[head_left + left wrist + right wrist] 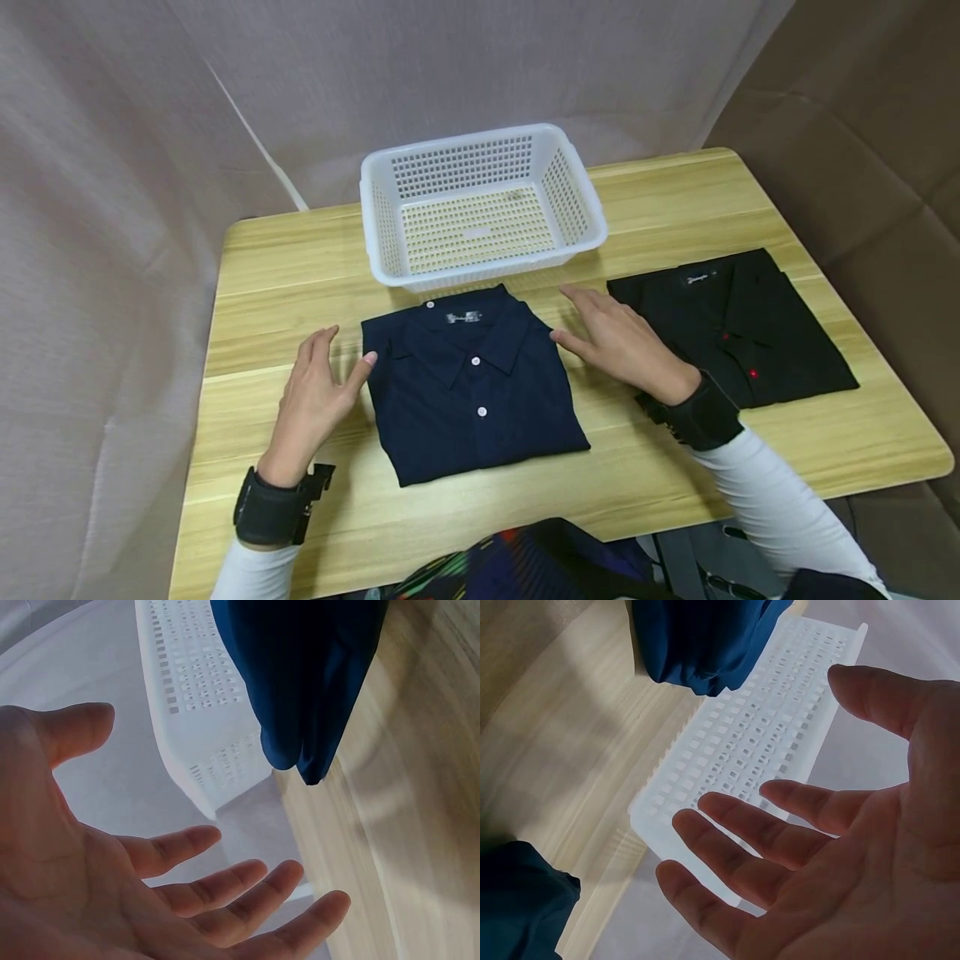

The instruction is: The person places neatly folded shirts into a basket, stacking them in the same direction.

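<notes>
A folded navy shirt [442, 408] with white buttons lies collar-up in the middle of the wooden table. My left hand [311, 408] hovers by its left side, thumb near the shirt's edge and fingers spread. On the other side, my right hand [622, 342] is held with fingers extended, between the navy shirt and a folded black shirt [787, 333] with red buttons. Both wrist views show bare palms holding nothing, with the navy shirt's folded edge [300, 690] apart from the left fingers and its other side [701, 645] apart from the right ones.
A white perforated plastic basket [480, 271] stands behind the navy shirt at the table's back edge, with nothing inside. The wooden table [262, 283] has rounded corners. Grey cloth [465, 67] hangs behind it, and a brown padded surface [847, 142] borders the right.
</notes>
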